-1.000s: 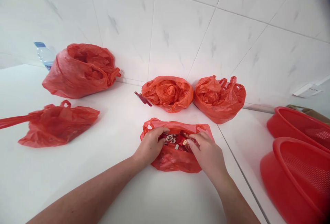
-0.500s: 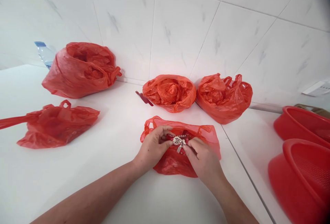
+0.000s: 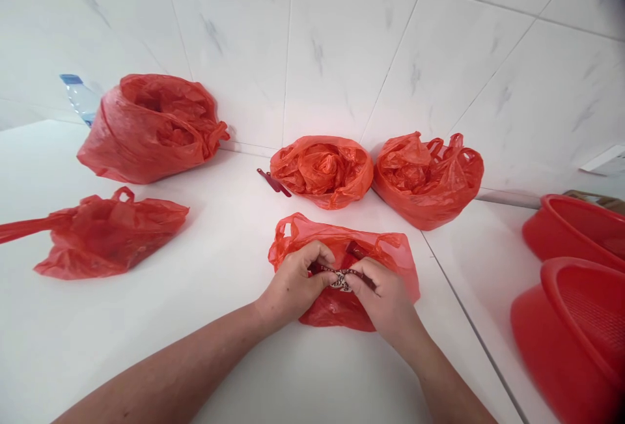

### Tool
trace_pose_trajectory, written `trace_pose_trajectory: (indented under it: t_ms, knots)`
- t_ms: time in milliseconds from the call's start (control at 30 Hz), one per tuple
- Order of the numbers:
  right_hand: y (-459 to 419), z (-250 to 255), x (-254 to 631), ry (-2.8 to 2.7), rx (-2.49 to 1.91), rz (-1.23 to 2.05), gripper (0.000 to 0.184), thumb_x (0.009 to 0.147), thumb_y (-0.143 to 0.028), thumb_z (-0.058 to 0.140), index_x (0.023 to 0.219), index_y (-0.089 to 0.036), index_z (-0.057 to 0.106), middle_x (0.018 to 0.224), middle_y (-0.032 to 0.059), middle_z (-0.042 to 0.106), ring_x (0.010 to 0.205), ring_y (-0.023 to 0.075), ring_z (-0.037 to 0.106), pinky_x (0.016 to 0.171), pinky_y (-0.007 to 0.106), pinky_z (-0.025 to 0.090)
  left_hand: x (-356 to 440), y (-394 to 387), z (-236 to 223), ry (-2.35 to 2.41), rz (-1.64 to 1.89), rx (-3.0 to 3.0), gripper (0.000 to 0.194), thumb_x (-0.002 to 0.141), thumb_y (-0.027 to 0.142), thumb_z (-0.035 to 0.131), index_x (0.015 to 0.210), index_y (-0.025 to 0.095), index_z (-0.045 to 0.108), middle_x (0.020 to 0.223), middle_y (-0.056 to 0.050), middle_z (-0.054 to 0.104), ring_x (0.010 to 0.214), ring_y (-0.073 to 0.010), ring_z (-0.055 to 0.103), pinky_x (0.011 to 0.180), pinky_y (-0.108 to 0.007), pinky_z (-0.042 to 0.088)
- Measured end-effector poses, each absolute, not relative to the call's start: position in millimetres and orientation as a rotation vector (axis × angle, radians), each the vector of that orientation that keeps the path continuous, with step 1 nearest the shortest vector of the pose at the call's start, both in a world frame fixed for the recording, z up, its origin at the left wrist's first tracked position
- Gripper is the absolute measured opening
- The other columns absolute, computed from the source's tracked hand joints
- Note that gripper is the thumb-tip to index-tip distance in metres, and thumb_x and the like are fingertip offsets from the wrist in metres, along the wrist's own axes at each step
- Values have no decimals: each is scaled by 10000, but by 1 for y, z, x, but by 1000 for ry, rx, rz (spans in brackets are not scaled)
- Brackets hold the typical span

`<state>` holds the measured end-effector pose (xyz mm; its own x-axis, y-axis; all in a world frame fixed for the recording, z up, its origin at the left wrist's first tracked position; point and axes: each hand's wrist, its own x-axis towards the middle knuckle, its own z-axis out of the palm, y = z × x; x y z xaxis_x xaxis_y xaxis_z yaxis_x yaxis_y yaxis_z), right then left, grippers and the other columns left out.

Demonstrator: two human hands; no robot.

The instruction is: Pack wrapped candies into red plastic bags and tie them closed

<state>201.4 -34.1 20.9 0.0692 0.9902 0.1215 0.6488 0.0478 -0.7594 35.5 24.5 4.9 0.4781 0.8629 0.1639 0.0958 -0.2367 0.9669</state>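
A flat red plastic bag (image 3: 395, 261) lies on the white counter (image 3: 170, 320) just in front of me. Over its open mouth both my hands pinch one small red packet (image 3: 343, 276) with a pale printed label. My left hand (image 3: 297, 281) grips the packet's left end with curled fingers. My right hand (image 3: 383, 300) grips its right end, thumb and forefinger pressed together. Most of the packet is hidden by my fingers.
Two bunched red bags (image 3: 322, 170) (image 3: 427, 176) sit against the tiled wall behind, with a dark red clip (image 3: 273, 183) beside them. A larger red bag (image 3: 146, 127) and a flat one (image 3: 107, 235) lie left, a water bottle (image 3: 78, 95) behind. Red baskets (image 3: 576, 333) stand right.
My hands have closed together on the packet and drawn it up out of the bag's mouth, toward me. The view has tipped down slightly.
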Motion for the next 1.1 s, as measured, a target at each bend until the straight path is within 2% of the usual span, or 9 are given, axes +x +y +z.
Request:
trace_pose_trajectory:
  t_ms: [133,200,333,533,700,933,1100]
  knots:
    - [-35,24,202,-1561,-1702,675,190,851,-297,490,685,-212,523,673,-17,564,629,139,511,567,258,410,34,26,4,855,938,1673,215,767,222,634,972,215,568,839,11,663,788,-145,621,724,-273,500]
    - [-35,25,203,-1530,-1714,659,192,846,-305,496,681,-209,519,663,-22,556,620,135,500,566,255,403,33,28,4,839,926,1699,205,811,271,595,1009,219,594,878,4,673,812,-149,624,744,-274,500]
    - [-35,27,204,-1523,-1700,625,188,828,-307,525,670,-206,522,638,-32,530,600,127,479,563,248,390,30,29,7,830,900,1788,178,881,269,474,868,208,641,823,10,673,770,-142,613,714,-256,485]
    - [-36,29,200,-1489,-1605,781,142,841,-318,520,805,-220,617,779,-11,624,724,146,553,652,255,429,31,27,10,794,939,1834,162,868,215,476,805,186,622,793,-3,644,761,-141,586,715,-258,470]
    - [-35,27,197,-1518,-1611,819,200,844,-309,519,675,-201,525,673,-30,531,646,122,475,604,241,385,37,25,9,944,1003,1831,168,837,160,477,702,175,575,713,12,607,678,-123,546,647,-243,431]
    - [-35,29,197,-1433,-1674,925,239,845,-354,509,668,-194,497,603,-45,465,569,102,407,545,230,342,35,27,11,811,916,1666,162,850,204,480,695,170,516,681,25,542,644,-106,484,608,-221,400]
    - [-36,31,199,-1418,-1646,963,252,851,-397,500,705,-193,522,618,-40,498,571,103,431,555,230,359,31,28,10,716,869,1542,169,864,251,491,719,165,505,675,33,512,622,-92,442,591,-209,379]
